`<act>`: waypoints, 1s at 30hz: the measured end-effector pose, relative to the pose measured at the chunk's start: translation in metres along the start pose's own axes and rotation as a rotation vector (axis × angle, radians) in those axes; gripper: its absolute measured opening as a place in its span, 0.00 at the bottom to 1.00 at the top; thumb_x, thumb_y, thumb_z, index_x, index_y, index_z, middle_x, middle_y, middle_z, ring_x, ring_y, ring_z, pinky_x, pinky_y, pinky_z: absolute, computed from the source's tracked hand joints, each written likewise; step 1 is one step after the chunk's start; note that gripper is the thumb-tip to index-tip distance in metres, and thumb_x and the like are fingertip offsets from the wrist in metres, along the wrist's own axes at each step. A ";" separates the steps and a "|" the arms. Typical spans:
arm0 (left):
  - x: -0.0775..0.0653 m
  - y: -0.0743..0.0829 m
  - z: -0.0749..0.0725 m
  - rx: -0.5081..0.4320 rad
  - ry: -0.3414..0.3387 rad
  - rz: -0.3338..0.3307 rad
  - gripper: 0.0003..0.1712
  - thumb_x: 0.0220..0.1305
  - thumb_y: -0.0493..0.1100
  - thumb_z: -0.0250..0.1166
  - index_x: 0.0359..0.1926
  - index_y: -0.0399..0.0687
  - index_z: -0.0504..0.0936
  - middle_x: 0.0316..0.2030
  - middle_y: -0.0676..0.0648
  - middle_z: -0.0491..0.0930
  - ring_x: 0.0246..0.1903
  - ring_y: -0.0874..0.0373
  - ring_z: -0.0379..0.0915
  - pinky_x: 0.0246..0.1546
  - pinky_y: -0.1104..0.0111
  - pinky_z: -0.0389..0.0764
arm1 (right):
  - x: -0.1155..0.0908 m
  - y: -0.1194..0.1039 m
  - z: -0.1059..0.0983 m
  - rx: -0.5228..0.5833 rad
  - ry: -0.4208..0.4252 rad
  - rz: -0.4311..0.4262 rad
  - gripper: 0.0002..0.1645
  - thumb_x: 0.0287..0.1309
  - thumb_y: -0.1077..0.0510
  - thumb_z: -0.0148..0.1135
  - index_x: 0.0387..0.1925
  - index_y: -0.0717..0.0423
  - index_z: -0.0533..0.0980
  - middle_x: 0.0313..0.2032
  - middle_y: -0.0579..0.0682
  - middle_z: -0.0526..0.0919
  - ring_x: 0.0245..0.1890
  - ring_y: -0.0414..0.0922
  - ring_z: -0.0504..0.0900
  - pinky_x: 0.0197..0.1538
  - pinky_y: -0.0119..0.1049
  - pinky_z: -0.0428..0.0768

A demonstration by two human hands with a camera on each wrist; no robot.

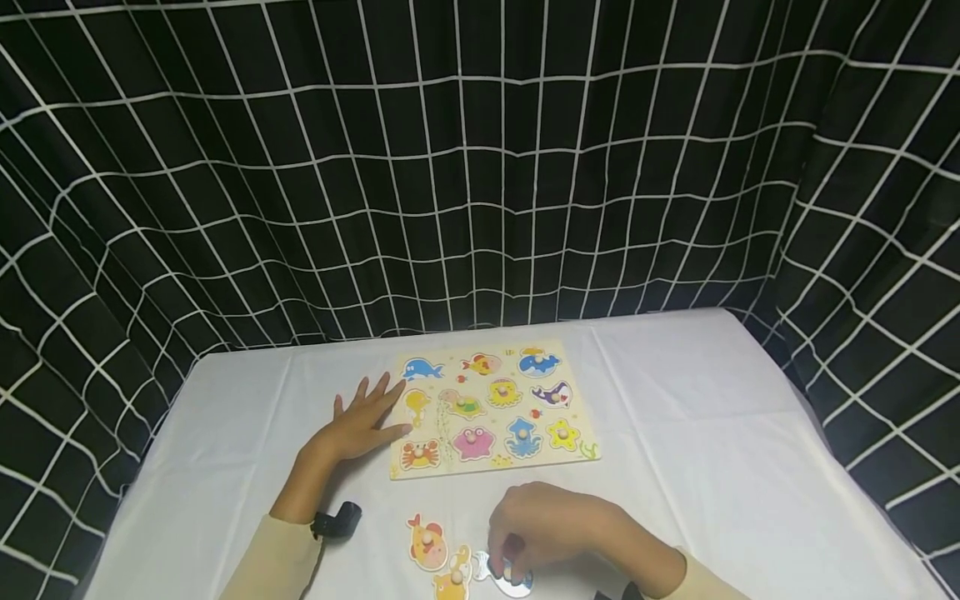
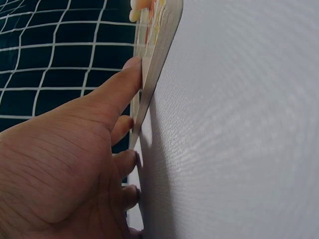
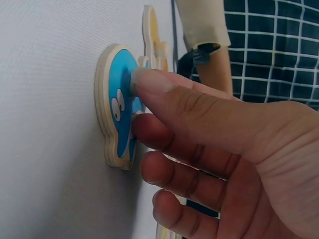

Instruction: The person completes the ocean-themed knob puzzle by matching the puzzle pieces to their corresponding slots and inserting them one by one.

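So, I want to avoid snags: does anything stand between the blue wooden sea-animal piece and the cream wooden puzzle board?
Only the right hand, at the blue piece, its knuckles over the white cloth toward the board. No loose piece shows between them; the red-and-yellow wooden fish piece lies to the left.

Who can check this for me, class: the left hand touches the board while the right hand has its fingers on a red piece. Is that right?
Not quite: the right hand has its fingers on a blue piece, not a red one, as the right wrist view shows. The left hand does touch the board.
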State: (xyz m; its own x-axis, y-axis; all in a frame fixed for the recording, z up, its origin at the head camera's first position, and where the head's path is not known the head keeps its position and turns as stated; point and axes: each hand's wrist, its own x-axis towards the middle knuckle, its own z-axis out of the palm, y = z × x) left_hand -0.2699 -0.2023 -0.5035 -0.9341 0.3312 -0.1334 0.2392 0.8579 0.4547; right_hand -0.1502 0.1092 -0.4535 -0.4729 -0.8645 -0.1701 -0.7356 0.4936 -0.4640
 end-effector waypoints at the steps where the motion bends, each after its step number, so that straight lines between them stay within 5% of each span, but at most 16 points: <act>1: 0.000 0.000 0.000 -0.001 0.000 0.000 0.47 0.67 0.66 0.60 0.80 0.55 0.56 0.80 0.41 0.44 0.78 0.35 0.29 0.69 0.31 0.28 | 0.000 0.000 0.000 -0.004 0.000 -0.001 0.12 0.45 0.57 0.80 0.29 0.34 0.87 0.25 0.23 0.77 0.28 0.24 0.72 0.38 0.21 0.73; 13: 0.001 0.000 0.001 0.003 -0.004 -0.001 0.47 0.68 0.66 0.60 0.80 0.56 0.55 0.80 0.41 0.43 0.78 0.35 0.29 0.69 0.31 0.28 | -0.004 -0.005 -0.002 -0.108 0.009 0.039 0.11 0.52 0.56 0.76 0.28 0.34 0.82 0.27 0.23 0.75 0.32 0.25 0.72 0.43 0.24 0.75; 22: 0.000 -0.001 0.001 0.009 0.003 0.005 0.48 0.68 0.67 0.60 0.80 0.55 0.55 0.80 0.41 0.44 0.78 0.36 0.29 0.69 0.30 0.28 | -0.001 0.012 -0.009 -0.076 0.213 0.136 0.08 0.58 0.57 0.72 0.30 0.39 0.82 0.28 0.27 0.78 0.30 0.29 0.75 0.42 0.30 0.79; 30: 0.001 -0.001 0.001 0.004 0.001 0.004 0.47 0.68 0.66 0.60 0.80 0.55 0.55 0.80 0.41 0.44 0.78 0.36 0.28 0.69 0.30 0.28 | 0.002 0.023 -0.005 -0.051 0.223 0.175 0.05 0.58 0.54 0.74 0.32 0.39 0.84 0.31 0.28 0.82 0.36 0.30 0.79 0.47 0.35 0.80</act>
State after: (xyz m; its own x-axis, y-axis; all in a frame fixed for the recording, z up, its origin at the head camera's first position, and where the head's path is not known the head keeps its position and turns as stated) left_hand -0.2704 -0.2026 -0.5048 -0.9332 0.3346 -0.1308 0.2443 0.8580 0.4518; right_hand -0.1704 0.1190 -0.4602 -0.6858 -0.7264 -0.0461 -0.6541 0.6428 -0.3987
